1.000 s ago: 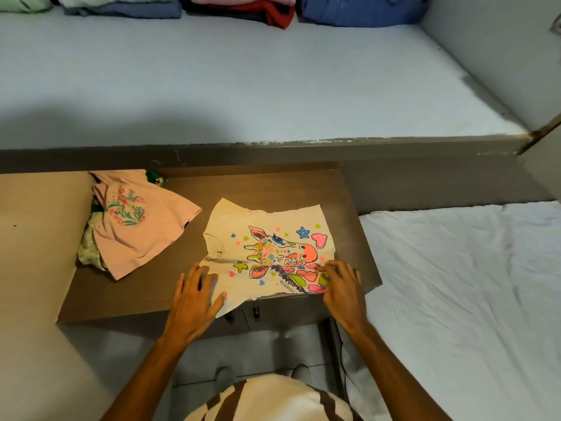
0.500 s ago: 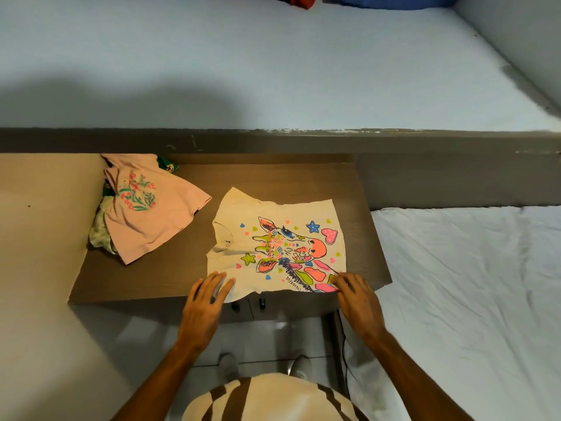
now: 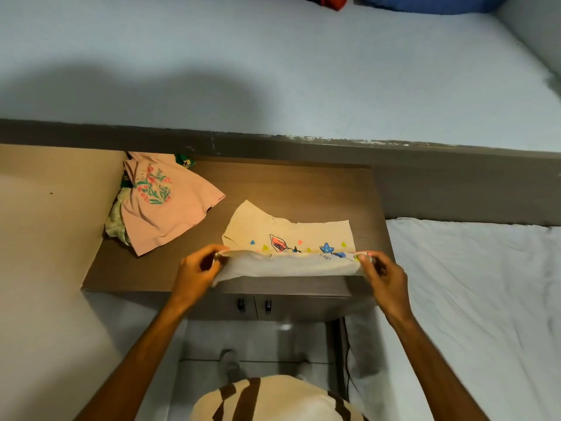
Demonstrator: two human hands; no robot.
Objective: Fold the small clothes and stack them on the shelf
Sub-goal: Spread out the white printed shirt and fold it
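Note:
A small cream shirt (image 3: 291, 235) with a bright giraffe print lies on the brown cabinet top (image 3: 303, 183). Its near edge is lifted and turned over toward the far side, so the plain underside faces me. My left hand (image 3: 197, 273) pinches the near left corner and my right hand (image 3: 384, 276) pinches the near right corner. A pink shirt (image 3: 164, 205) with a flower print lies crumpled at the cabinet's left, over a green and pale pile. The pale blue shelf (image 3: 273, 71) stretches behind the cabinet.
Folded red clothes (image 3: 332, 0) and blue clothes (image 3: 425, 3) sit at the shelf's far edge. A white bed sheet (image 3: 473, 299) lies to the right of the cabinet. A beige wall panel (image 3: 45, 238) rises on the left. The cabinet's front doors show below my hands.
Both hands went from resting flat on the cream shirt's near edge to gripping its near corners, and they have lifted and turned that edge over the print.

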